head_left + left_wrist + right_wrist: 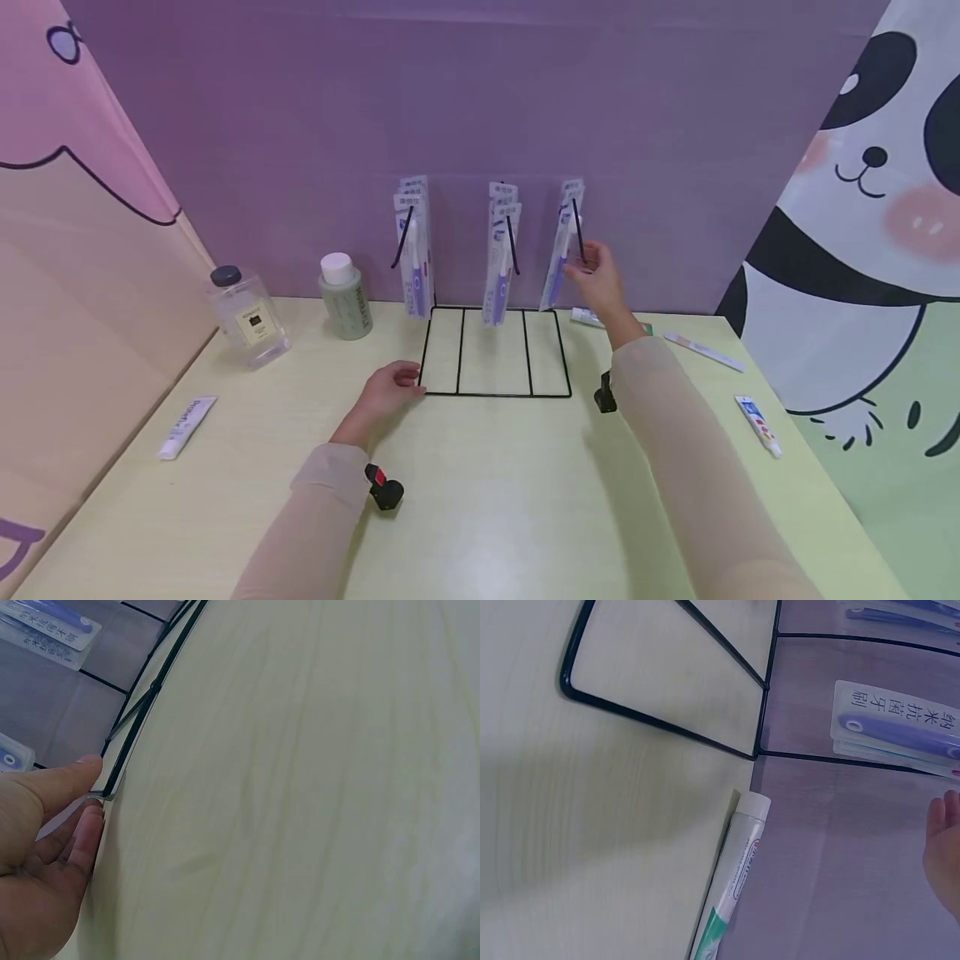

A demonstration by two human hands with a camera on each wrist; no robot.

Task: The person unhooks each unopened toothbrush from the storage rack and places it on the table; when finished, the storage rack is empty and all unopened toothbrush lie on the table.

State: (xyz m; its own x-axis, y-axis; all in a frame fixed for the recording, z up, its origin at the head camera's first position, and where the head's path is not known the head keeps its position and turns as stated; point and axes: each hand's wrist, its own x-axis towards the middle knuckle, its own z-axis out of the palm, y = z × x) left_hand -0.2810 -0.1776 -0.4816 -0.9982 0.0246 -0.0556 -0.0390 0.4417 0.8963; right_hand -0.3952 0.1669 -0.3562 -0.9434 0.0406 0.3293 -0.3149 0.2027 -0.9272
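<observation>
A black wire rack (495,395) stands on the table against the purple backdrop, its hooks holding packaged toothbrushes. My left hand (388,390) pinches the rack's front left corner, thumb above and fingers beside it in the left wrist view. Up at the right hook (577,229), my right hand (602,279) has its thumb and fingertips close to the hook's end and the edge of the toothbrush packs (557,258). I cannot tell whether it grips them. More packs hang on the left (417,258) and middle (500,267) hooks.
Behind my right forearm lies a toothpaste tube (739,859). A slim packet (705,352) and a small tube (759,426) lie to the right. On the left are a green bottle with a white cap (347,300), a clear bottle (251,321) and a white tube (187,427).
</observation>
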